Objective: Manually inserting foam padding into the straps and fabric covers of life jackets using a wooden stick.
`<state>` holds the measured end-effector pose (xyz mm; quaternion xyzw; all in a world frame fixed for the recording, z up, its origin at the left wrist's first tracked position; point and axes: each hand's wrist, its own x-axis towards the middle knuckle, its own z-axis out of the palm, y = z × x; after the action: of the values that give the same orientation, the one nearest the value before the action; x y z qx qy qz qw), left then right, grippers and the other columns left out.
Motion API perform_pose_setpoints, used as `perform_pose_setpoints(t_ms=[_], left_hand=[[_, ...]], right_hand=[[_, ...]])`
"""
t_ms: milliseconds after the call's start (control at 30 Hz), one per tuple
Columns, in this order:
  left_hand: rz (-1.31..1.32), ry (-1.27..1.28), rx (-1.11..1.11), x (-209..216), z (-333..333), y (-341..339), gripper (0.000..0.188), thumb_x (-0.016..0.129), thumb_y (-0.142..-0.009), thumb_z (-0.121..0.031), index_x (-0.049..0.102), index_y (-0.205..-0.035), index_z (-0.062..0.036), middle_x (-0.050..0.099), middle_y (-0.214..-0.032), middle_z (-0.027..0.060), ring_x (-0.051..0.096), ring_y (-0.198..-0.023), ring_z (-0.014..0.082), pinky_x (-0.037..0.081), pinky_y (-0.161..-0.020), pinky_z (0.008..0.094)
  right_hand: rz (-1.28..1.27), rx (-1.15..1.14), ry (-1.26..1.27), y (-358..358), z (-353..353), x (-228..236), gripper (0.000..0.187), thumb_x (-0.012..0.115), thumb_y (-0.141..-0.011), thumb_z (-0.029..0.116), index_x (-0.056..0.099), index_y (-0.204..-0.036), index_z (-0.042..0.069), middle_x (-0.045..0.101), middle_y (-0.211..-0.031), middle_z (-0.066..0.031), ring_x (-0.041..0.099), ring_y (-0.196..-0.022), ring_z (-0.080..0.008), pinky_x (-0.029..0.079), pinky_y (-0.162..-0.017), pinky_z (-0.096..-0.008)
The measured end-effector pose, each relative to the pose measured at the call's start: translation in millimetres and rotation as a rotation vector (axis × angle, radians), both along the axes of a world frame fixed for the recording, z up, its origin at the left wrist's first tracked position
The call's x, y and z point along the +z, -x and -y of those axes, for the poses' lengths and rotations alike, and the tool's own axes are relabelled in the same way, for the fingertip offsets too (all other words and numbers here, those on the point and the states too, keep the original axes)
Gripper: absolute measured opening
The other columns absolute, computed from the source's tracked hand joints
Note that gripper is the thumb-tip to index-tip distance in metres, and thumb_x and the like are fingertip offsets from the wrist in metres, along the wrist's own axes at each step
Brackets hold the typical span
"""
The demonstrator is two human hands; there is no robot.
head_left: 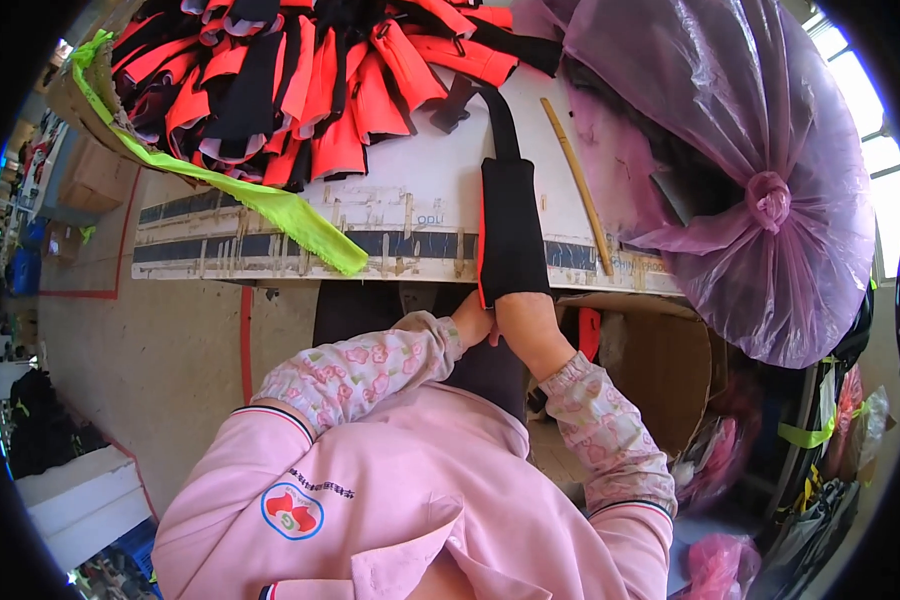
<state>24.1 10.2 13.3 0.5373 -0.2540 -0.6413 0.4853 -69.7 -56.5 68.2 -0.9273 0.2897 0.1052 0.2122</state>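
Observation:
A black padded fabric sleeve [511,230] with a red-orange edge and a narrow black strap [504,125] at its far end lies over the table's front edge. My right hand [526,310] is at its near opening; the fingers are covered by the fabric or out of sight. Close beside it, my left hand [473,320] is at the sleeve's lower left corner, closed on its edge, with its fingers partly hidden behind my right wrist. Beyond the sleeve, a large heap of similar orange and black pieces [335,95] covers the table's far left.
The white table [390,205] has worn tape along its front. A yellow-brown stick [576,180] lies right of the sleeve. A big knotted purple plastic bag [770,200] bulges over the right end. Lime-green fabric [300,215] hangs across the left. A cardboard box [660,365] stands below the table.

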Motion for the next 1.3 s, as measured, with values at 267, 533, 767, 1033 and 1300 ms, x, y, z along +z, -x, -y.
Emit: perform_pose_setpoints(t_ms=[267,533,767,1033,1300], left_hand=[[0.016,-0.035,0.046,-5.8,4.2,-3.3,0.013,0.043,-0.086,-0.003,0.051,-0.097,-0.0023,0.052,-0.056,0.0095,0.045,-0.034,0.0169,0.037,-0.033,0.0300],[-0.174,-0.069,0.138,-8.6,3.4,-1.2,0.016,0.044,-0.086,-0.002,0.050,-0.101,-0.0002,0.055,-0.061,0.0123,0.047,-0.039,0.0214,0.046,-0.046,0.0369],[-0.210,0.105,0.385,-49.5,-2.8,0.6,0.019,0.039,-0.088,-0.002,0.053,-0.100,-0.0034,0.060,-0.082,0.0106,0.057,-0.059,0.0209,0.046,-0.050,0.0318],[-0.229,-0.023,0.048,-30.6,-5.0,-13.1,0.024,0.040,-0.094,-0.022,0.053,-0.102,-0.0035,0.062,-0.081,0.0118,0.056,-0.055,0.0162,0.050,-0.056,0.0303],[-0.263,-0.015,0.179,-13.4,-6.3,0.1,0.030,0.048,-0.092,-0.029,0.052,-0.104,-0.0027,0.061,-0.076,0.0124,0.053,-0.048,0.0159,0.052,-0.060,0.0313]], right_hand=[[0.566,-0.043,0.509,-17.6,-4.8,-36.7,0.024,0.054,-0.074,0.014,0.062,-0.093,0.002,0.062,-0.074,-0.0169,0.062,-0.067,-0.0332,0.049,-0.062,-0.0420],[0.384,-0.094,0.293,-9.9,-16.8,-6.8,0.025,0.052,-0.077,0.015,0.059,-0.097,0.002,0.062,-0.076,-0.0174,0.062,-0.067,-0.0339,0.049,-0.062,-0.0429],[0.208,-0.119,0.110,-4.3,-24.6,-11.2,0.021,0.047,-0.082,0.018,0.059,-0.093,0.004,0.063,-0.077,-0.0166,0.061,-0.066,-0.0342,0.049,-0.062,-0.0439],[0.267,-0.142,-0.250,6.4,0.1,9.3,0.019,0.048,-0.087,0.017,0.058,-0.092,0.001,0.063,-0.075,-0.0127,0.062,-0.062,-0.0273,0.048,-0.055,-0.0365],[0.617,-0.127,0.153,24.8,5.6,70.5,0.048,0.057,-0.073,-0.002,0.050,-0.120,0.000,0.055,-0.116,-0.0171,0.051,-0.112,-0.0309,0.038,-0.098,-0.0347]])
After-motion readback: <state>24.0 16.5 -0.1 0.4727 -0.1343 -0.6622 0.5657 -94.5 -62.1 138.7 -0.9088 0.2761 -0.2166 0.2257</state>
